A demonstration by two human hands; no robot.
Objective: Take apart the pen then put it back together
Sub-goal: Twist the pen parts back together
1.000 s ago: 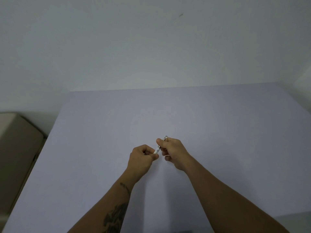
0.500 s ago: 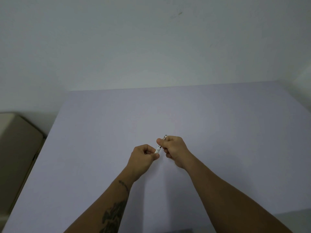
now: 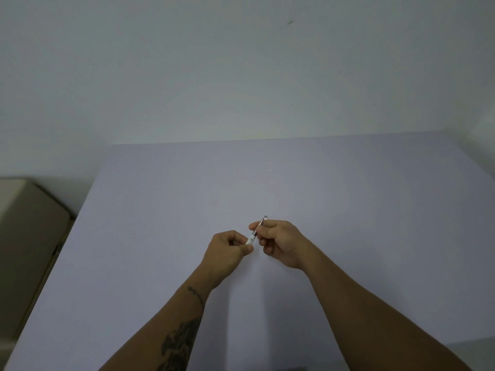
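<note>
A slim white and silver pen [image 3: 254, 235] is held above the middle of the pale lilac table [image 3: 348, 199], slanting from lower left to upper right. My left hand [image 3: 227, 250] pinches its white lower end between thumb and fingers. My right hand [image 3: 281, 241] grips its silver upper part, whose tip pokes out above the fingers. A short stretch of the pen shows between the two hands; the rest is hidden inside them.
A beige cushioned piece of furniture [image 3: 24, 236] stands to the left of the table. A plain white wall [image 3: 241, 76] rises behind the table's far edge.
My two hands have drawn slightly apart, so a little more of the white part of the pen shows between them. Their place above the table is about the same.
</note>
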